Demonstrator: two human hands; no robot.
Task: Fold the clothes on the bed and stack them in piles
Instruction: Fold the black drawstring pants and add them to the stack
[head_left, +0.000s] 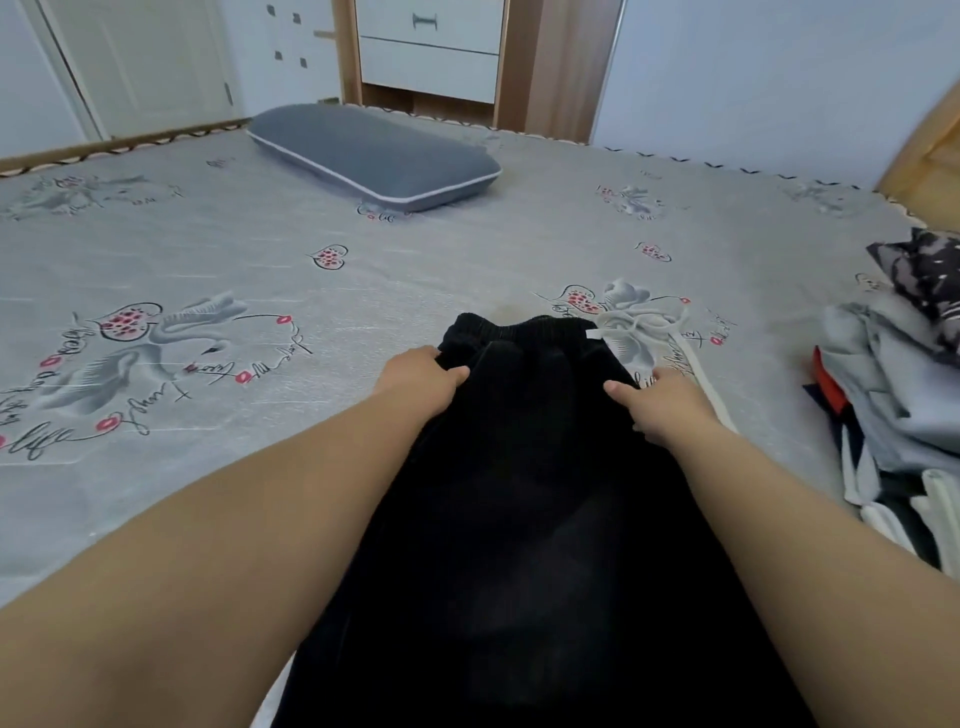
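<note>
Head view, bed from the near edge. Black trousers (519, 493) lie lengthwise on the bed sheet (260, 260), waistband (519, 327) at the far end, legs running back toward me and out of frame below.

Left hand (421, 379) pinches the left side of the garment just below the waistband, thumb on top of the cloth, fingers tucked under the edge. Right hand (660, 400) grips the right side in the same way, thumb pointing inward. Both hands hold fabric; neither is spread flat.

I read this matched grip as squaring up: holding both sides at one height lets me pull the top straight and flat before the first fold.

A white drawstring (644, 327) trails off the waistband's right corner onto the sheet; I judge it wants tucking in, or it will hang out of the fold.

Unfolded clothes heap (893, 405) sits at the right edge, well apart from the trousers. Grey pillow (374, 156) far off. No finished stack in view.
</note>
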